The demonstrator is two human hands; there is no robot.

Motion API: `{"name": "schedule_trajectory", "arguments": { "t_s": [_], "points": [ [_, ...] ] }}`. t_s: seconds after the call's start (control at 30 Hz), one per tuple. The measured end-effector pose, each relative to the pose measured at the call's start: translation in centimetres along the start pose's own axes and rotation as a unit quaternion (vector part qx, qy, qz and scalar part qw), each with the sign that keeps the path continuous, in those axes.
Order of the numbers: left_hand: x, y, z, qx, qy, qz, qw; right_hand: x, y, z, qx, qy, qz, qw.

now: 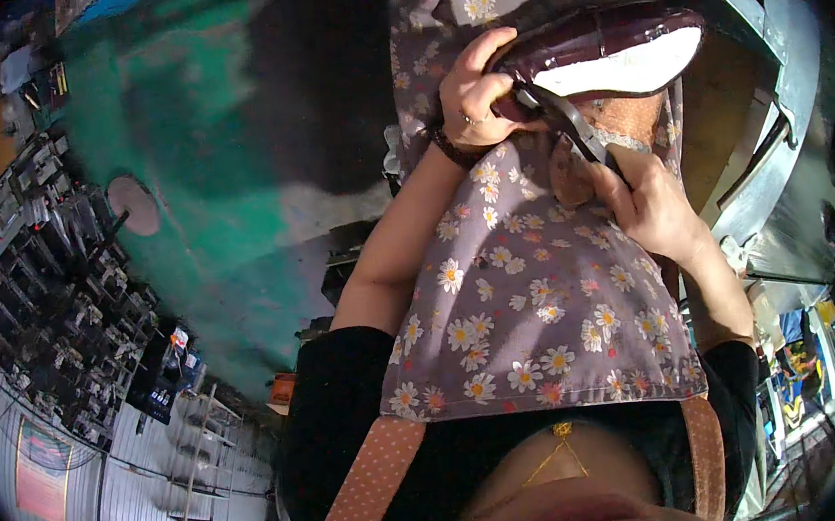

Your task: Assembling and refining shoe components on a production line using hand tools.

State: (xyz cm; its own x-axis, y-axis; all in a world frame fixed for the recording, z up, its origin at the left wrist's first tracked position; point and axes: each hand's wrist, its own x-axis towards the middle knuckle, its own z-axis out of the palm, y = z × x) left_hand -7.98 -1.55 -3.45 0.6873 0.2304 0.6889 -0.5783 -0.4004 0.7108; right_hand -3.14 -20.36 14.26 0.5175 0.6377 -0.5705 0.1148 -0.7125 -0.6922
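A dark maroon shoe point(572, 40) with a white underside point(625, 68) lies on its side above my lap, toe to the right. My left hand point(475, 94) is closed around its heel end, with the thumb and fingers wrapped over the edge. In my right hand point(661, 205) is a dark metal tool that looks like pincers point(573, 120); my fingers are closed on its lower end. The tool's head rests against the shoe's heel, beside my left fingers. Whether its jaws grip the shoe's edge I cannot tell.
A grey flowered apron point(534, 320) covers my lap. Close on the right curves a grey metal frame point(774, 45). Stacked dark metal parts point(61, 315) and a round pinkish disc point(134, 205) stand on the left, beside the green floor point(197, 161). Cluttered shelving point(799, 364) is at lower right.
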Motion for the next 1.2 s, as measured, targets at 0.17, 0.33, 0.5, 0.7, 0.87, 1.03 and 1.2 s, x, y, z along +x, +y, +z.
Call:
{"name": "schedule_trajectory", "arguments": {
  "t_s": [0.17, 0.33, 0.5, 0.7, 0.87, 1.03, 1.2],
  "points": [
    [-0.1, 0.2, 0.4, 0.030, -0.002, -0.057, 0.998, -0.2, -0.1, 0.9, 0.002, 0.043, 0.013, 0.999],
    [-0.3, -0.2, 0.9, 0.037, 0.010, -0.044, 0.998, -0.1, -0.2, 0.3, -0.070, 0.054, -0.013, 0.996],
    [0.6, 1.0, 0.5, 0.079, 0.003, -0.092, 0.993, -0.1, -2.8, -1.7, -0.079, 0.099, -0.086, 0.988],
    [0.5, 1.1, 1.2, 0.056, 0.022, -0.067, 0.996, 2.4, -1.4, 0.4, -0.109, 0.239, -0.197, 0.945],
    [1.1, 2.1, 0.4, 0.031, -0.028, -0.147, 0.988, 2.4, -1.7, 0.9, -0.083, 0.194, -0.139, 0.968],
    [1.6, 1.0, 1.1, 0.093, -0.029, -0.080, 0.992, 4.2, 1.5, 1.7, -0.193, 0.175, -0.065, 0.963],
    [0.8, 1.2, 0.9, 0.095, 0.006, -0.082, 0.992, 2.2, -0.9, 1.2, 0.020, 0.254, -0.281, 0.925]
  ]
}}
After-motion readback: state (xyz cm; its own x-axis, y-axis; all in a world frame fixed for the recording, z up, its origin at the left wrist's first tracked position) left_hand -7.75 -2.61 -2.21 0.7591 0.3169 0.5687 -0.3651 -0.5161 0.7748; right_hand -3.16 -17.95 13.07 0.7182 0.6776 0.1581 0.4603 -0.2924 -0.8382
